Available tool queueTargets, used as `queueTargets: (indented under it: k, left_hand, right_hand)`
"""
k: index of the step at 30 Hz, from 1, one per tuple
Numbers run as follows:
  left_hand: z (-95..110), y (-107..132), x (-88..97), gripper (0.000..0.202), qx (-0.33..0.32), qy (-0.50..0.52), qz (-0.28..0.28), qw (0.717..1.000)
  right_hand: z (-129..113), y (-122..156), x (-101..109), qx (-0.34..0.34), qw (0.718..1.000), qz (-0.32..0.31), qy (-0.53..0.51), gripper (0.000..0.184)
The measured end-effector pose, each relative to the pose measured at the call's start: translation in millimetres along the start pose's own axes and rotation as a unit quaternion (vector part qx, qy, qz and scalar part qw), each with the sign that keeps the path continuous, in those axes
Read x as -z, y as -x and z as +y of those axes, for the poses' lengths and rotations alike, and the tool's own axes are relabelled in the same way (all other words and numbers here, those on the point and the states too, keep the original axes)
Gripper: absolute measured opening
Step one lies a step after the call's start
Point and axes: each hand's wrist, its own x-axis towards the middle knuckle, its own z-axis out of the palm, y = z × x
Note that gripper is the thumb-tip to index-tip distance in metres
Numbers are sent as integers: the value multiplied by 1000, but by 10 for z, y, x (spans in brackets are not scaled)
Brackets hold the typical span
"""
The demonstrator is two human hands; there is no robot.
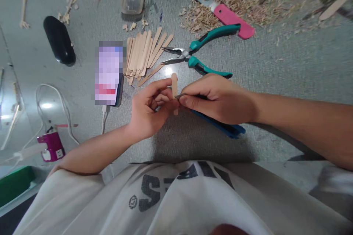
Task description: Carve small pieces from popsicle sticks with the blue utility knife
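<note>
My left hand (150, 108) pinches a short wooden craft stick (174, 86) between thumb and fingers, holding it roughly upright in the view. From the right, my right hand (215, 99) is closed around a small blade (178, 96), whose grey tip touches the stick near its middle. Most of that tool is hidden in the fingers. A long blue object (228, 128) shows below my right hand; I cannot tell whether it belongs to the blade. Just beyond the hands lie needle-nose pliers (185, 53) with teal handles, jaws apart, beside a pile of craft sticks (140, 53).
A phone (109, 73) with a charging cable lies left of the stick pile. Further left are a black case (59, 40) and a purple glue gun (51, 145). A pink-handled knife (234, 20) rests by wood shavings (193, 16); a clear container (132, 0) stands at the back.
</note>
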Motion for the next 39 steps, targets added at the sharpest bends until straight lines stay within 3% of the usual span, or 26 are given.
queueTargets:
  k: [3, 7, 13, 25, 39]
  left_hand:
    - [-69, 1, 27, 50, -42, 10, -27, 999]
    - [-73, 2, 25, 49, -48, 12, -27, 998]
    - [-73, -5, 3, 39, -42, 6, -5, 999]
    - [-56, -13, -3, 37, -40, -5, 0, 999]
    - [-47, -14, 57, 43, -43, -7, -43, 998]
  right_hand:
    - [15, 7, 17, 18, 1000, -12, 19, 37]
    - [-4, 18, 15, 25, 999, -19, 24, 33]
    - [-110, 45, -21, -27, 998, 13, 51, 35]
    - [-106, 32, -21, -53, 996, 13, 67, 37]
    - [-133, 59, -47, -19, 998, 16, 49, 32]
